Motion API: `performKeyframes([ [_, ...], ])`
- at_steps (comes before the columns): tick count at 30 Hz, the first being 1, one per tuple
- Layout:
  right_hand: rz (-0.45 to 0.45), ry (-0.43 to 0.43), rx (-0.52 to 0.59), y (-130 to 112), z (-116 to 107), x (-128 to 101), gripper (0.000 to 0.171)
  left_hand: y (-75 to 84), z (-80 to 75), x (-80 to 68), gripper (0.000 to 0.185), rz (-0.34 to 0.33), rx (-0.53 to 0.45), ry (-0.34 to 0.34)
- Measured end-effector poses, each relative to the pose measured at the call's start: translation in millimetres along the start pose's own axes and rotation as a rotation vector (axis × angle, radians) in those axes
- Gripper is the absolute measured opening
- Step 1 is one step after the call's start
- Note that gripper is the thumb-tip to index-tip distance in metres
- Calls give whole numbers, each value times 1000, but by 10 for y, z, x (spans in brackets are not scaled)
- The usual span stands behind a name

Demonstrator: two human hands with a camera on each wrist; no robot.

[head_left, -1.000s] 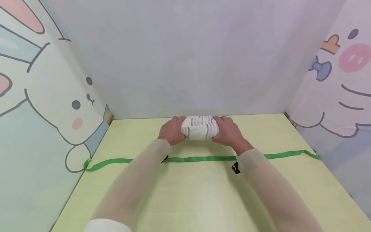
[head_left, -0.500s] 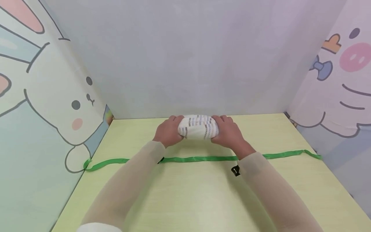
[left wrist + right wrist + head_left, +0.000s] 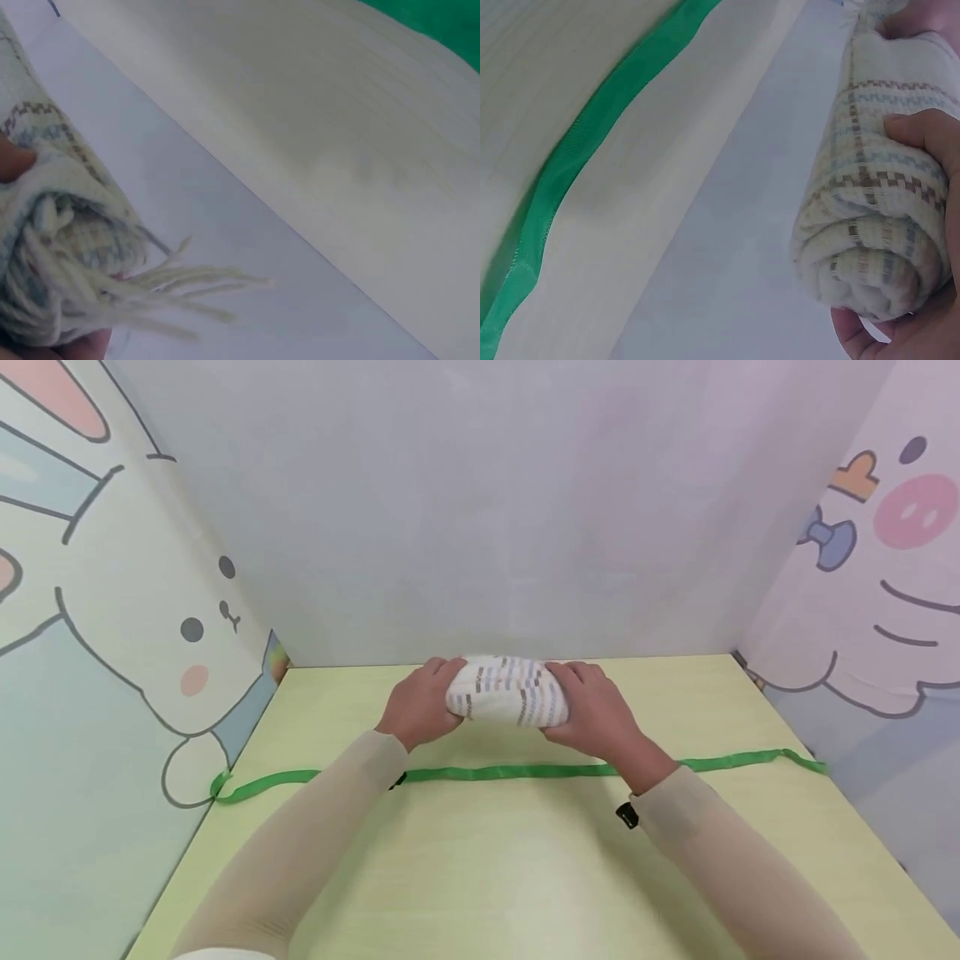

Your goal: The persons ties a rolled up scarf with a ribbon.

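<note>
A rolled cloth (image 3: 507, 691), cream with rows of brown, grey and pale blue checks, is held crosswise near the far edge of a pale yellow-green table (image 3: 525, 877), close to the plain back wall (image 3: 480, 527). Its left end is gripped by the left hand (image 3: 417, 708), whose fingers are curled over the top of the roll, and its right end is gripped by the right hand (image 3: 595, 708) in the same way, so that the roll is enclosed between the two hands. In the right wrist view the spiral of the rolled end (image 3: 874, 274) is seen, with the thumb (image 3: 926, 139) pressed against the side of the roll and the palm cupped below it. In the left wrist view a fringe of loose cream threads (image 3: 180, 289) is seen hanging from the other end of the roll, with a fingertip (image 3: 15, 161) just showing at the edge; whether the roll rests on the table or is raised just above it cannot be told. A green ribbon (image 3: 510, 771) is laid flat across the table from one side wall to the other, nearer the person than the roll and apart from it, and both sleeved forearms are passed over it. A cartoon rabbit (image 3: 150, 635) is shown on the left wall and a pink-cheeked cartoon figure (image 3: 892, 577) on the right wall.
</note>
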State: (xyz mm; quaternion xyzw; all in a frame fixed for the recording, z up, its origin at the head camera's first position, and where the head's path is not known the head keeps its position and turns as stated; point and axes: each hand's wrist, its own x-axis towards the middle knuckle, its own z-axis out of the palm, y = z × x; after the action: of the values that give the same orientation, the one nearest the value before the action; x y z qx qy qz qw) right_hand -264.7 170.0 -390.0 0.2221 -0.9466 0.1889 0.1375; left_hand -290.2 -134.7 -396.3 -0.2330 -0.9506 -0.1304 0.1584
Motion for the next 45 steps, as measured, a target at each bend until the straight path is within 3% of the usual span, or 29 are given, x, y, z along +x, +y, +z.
performKeyframes([
  [10,-165,167,-18,-60,-57,-239,93,32,-134,-143,73,84,2,78],
  [19,-351,354,-8,-122,-151,-373,96,-10,-261,-213,75,208,-15,248],
  [24,-479,476,19,-164,-212,-418,84,-47,-290,-240,77,253,-51,304],
  [35,-666,610,-24,-216,-390,-456,72,-84,-295,-292,79,307,-112,405],
  [40,-771,578,-30,-153,-437,-456,73,-131,-258,-331,77,315,-149,407],
  [45,-860,383,-26,-9,-462,-458,69,-187,-183,-382,80,328,-180,375],
])
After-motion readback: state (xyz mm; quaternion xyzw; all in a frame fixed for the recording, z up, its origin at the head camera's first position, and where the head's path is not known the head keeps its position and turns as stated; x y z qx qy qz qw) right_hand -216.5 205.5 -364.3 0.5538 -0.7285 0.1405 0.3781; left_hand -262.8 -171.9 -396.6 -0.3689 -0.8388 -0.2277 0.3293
